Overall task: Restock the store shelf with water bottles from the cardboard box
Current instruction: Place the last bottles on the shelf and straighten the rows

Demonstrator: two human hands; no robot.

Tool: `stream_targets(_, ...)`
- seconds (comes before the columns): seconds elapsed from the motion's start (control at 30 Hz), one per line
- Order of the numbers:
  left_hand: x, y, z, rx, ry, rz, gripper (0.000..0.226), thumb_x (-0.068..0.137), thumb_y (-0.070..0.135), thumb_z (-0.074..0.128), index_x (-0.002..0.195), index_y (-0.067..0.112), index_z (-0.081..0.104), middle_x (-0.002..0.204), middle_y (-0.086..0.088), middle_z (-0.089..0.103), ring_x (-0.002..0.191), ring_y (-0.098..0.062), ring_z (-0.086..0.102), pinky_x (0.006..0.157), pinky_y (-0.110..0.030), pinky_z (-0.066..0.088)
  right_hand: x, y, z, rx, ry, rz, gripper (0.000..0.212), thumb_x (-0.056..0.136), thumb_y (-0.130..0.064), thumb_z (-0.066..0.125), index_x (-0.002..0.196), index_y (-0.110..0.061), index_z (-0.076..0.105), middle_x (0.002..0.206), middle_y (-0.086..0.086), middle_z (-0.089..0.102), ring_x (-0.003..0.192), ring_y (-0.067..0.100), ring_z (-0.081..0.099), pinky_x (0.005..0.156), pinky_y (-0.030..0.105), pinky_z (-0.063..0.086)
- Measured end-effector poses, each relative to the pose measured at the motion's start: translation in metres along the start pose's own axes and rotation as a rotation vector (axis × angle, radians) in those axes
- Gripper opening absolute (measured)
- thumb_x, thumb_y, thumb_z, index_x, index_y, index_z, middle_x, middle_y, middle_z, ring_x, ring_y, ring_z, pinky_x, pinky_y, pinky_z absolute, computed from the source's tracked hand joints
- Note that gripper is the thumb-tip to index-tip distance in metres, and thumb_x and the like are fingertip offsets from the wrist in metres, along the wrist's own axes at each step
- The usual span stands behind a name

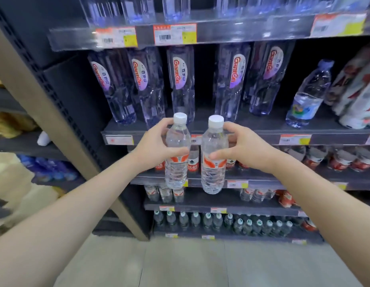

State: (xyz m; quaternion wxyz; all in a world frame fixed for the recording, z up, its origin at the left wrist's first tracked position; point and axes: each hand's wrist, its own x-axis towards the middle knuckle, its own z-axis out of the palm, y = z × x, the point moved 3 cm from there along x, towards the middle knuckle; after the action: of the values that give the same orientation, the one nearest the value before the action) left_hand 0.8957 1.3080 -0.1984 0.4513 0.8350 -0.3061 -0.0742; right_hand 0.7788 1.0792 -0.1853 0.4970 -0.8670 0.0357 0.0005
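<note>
I hold two clear water bottles with white caps and red-and-white labels upright in front of the dark store shelf (pixel 262 129). My left hand (pixel 154 148) grips the left bottle (pixel 177 172) around its upper body. My right hand (pixel 245 149) grips the right bottle (pixel 213 177) the same way. The bottles hang side by side, a little apart, level with the shelf that carries red-labelled bottles (pixel 193 160). The cardboard box is not in view.
Tall Ganten bottles (pixel 181 79) stand on the shelf above, with a blue-capped bottle (pixel 308 96) and wrapped packs (pixel 358 90) to the right. Lower shelves hold several small bottles (pixel 221 222). A beige upright post (pixel 62 129) runs along the left. Grey floor tiles (pixel 190 264) lie below.
</note>
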Motion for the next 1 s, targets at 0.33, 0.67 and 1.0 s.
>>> stream_targets(0.33, -0.056, -0.162, 0.129, 0.059, 0.108, 0.041, 0.088, 0.065, 0.06, 0.095, 0.141, 0.041, 0.055, 0.135, 0.014, 0.067, 0.127, -0.006, 0.063, 0.105, -0.041, 0.055, -0.018, 0.163, 0.107, -0.09, -0.066, -0.097, 0.105, 0.058, -0.057, 0.092, 0.151, -0.04, 0.045, 0.139, -0.013, 0.061, 0.114, 0.009, 0.066, 0.094, 0.03, 0.058)
stream_targets(0.67, -0.101, -0.318, 0.236, 0.054, 0.152, 0.106, 0.074, 0.076, 0.033, 0.095, 0.138, 0.038, 0.054, 0.128, 0.025, 0.063, 0.108, 0.015, 0.061, 0.088, -0.008, 0.052, 0.004, 0.348, 0.218, -0.074, 0.016, -0.149, 0.089, 0.075, -0.035, 0.091, 0.151, -0.034, 0.044, 0.13, -0.017, 0.063, 0.116, 0.012, 0.064, 0.087, 0.027, 0.056)
stream_targets(1.0, -0.096, -0.388, 0.264, 0.055, 0.106, 0.043, 0.087, 0.072, 0.044, 0.097, 0.146, 0.041, 0.052, 0.136, 0.029, 0.061, 0.125, 0.01, 0.058, 0.11, -0.027, 0.05, 0.067, 0.421, 0.248, 0.058, 0.043, -0.073, 0.071, 0.083, -0.023, 0.086, 0.143, -0.038, 0.052, 0.117, -0.005, 0.073, 0.106, 0.016, 0.071, 0.101, 0.046, 0.055)
